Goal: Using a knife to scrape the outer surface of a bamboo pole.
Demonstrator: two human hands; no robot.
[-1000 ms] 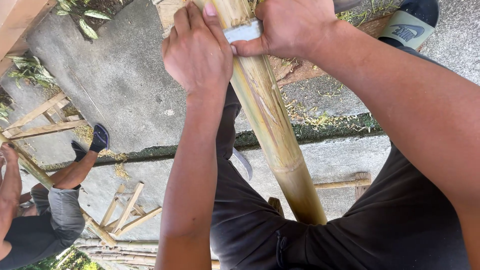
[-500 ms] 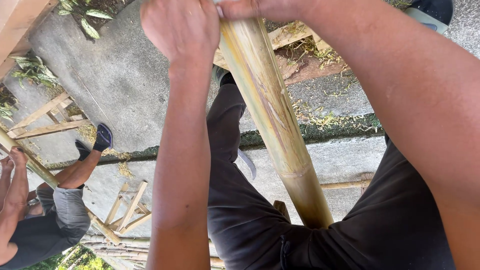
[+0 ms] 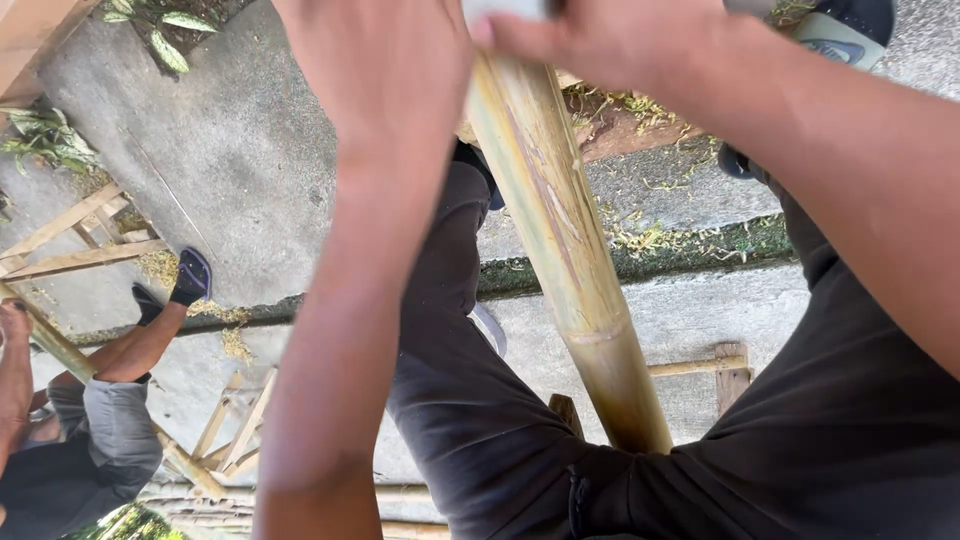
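A thick yellow-green bamboo pole rises from between my dark-trousered legs to the top edge of the head view. My left hand is closed against the pole's upper left side, its fingertips cut off by the frame edge. My right hand is at the pole's top right, pinching a pale flat tool that lies across the pole. Only a sliver of that tool shows. The two hands are nearly touching.
Another person crouches at lower left in grey shorts and dark shoes, holding a thinner bamboo piece. Wooden slat frames lie on the concrete. A mossy step edge crosses behind the pole. A light shoe is at top right.
Both hands have shifted up toward the frame's top edge, and the pale tool is now almost out of view. The pole stays between my legs.
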